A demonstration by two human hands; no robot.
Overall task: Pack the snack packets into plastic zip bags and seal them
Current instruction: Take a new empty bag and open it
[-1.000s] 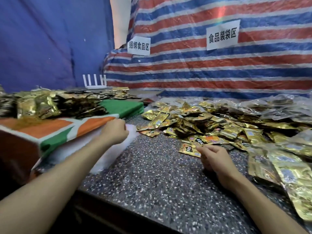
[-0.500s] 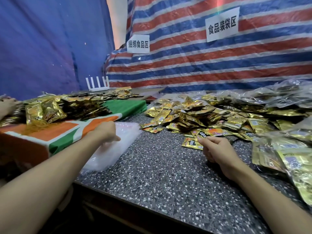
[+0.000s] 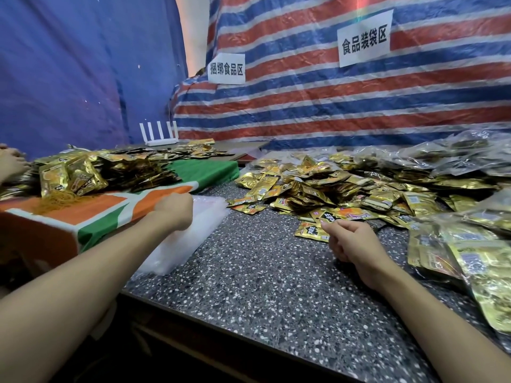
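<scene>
Two hands split the job: the left hand (image 3: 174, 211) lay knuckles-up on the stack of clear zip bags (image 3: 190, 239) at the left edge of the worktop (image 3: 262, 286), its fingers curled under, so whether they pinched a bag could not be told. The right hand (image 3: 351, 241), fingers curled in and holding nothing, was nearer the snack packets (image 3: 318, 189), heaped from it toward the far right corner. The closest packet (image 3: 308, 231) lay flat just beyond its fingertips, long side running left to right.

Bare forearms (image 3: 83, 272) run to left hand (image 3: 174, 210) and right hand (image 3: 351, 241).
</scene>
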